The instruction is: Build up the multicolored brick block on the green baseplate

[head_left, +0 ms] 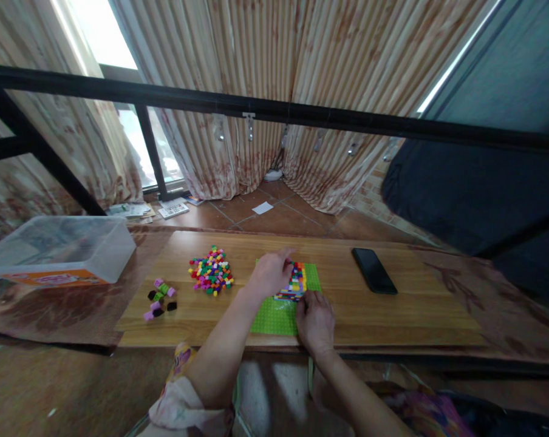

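Observation:
A multicoloured structure of small toy building bricks (pixel 297 280) stands on a bright green studded baseplate (pixel 274 321). My left hand (pixel 271 273) reaches over its left side, thumb and fingers drawn together near the top; anything between the fingertips is hidden. At the structure's near right corner, my right hand (pixel 316 318) is closed, its curled fingers against the bricks. To the left lies a heap of small loose bricks (pixel 211 272) in many colours. Nearer the board's left end is a smaller group of pink, black and green bricks (pixel 161 294).
Everything sits on a low wooden board (pixel 347 321). A black phone (pixel 373 271) lies on its right part. A clear plastic bin (pixel 69 243) with an orange label stands at the left. Beyond the board runs a dark metal rail (pixel 265 108) before striped curtains (pixel 251 54).

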The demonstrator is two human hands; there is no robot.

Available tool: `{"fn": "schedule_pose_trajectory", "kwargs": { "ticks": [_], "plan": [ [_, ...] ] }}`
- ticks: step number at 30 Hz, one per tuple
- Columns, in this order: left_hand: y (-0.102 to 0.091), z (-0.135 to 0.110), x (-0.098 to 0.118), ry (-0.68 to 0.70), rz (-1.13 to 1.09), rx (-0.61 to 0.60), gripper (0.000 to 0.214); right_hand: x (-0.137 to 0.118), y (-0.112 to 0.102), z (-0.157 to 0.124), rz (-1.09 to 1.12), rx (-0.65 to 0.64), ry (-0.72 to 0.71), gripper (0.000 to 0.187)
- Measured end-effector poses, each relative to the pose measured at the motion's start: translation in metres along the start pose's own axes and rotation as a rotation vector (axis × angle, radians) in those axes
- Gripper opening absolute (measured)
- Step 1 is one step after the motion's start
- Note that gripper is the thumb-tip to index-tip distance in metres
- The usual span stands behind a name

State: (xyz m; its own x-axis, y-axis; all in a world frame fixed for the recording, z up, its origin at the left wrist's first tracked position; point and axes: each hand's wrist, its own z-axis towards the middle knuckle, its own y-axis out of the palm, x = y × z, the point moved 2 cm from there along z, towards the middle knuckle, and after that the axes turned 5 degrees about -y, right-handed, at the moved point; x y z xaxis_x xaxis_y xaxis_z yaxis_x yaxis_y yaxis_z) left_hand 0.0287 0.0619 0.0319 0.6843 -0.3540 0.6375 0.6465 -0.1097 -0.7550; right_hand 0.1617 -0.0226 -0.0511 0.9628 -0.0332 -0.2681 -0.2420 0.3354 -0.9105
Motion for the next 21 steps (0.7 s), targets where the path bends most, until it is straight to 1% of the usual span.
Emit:
{"fn": "schedule_pose_trajectory", "kwargs": {
  "ticks": [11, 21],
  "plan": [
    [0.0014, 0.0016, -0.0009, 0.011, -0.033, 0.031, 0.036, -0.0006, -0.0012, 0.0005, 0.001, -0.003, 0.001, 0.017],
    [0.0043, 0.0044, 0.0005, 0.001, -0.020, 0.009, 0.032, -0.0013, -0.0013, 0.0007, -0.012, -0.014, 0.014, 0.016]
  ]
}}
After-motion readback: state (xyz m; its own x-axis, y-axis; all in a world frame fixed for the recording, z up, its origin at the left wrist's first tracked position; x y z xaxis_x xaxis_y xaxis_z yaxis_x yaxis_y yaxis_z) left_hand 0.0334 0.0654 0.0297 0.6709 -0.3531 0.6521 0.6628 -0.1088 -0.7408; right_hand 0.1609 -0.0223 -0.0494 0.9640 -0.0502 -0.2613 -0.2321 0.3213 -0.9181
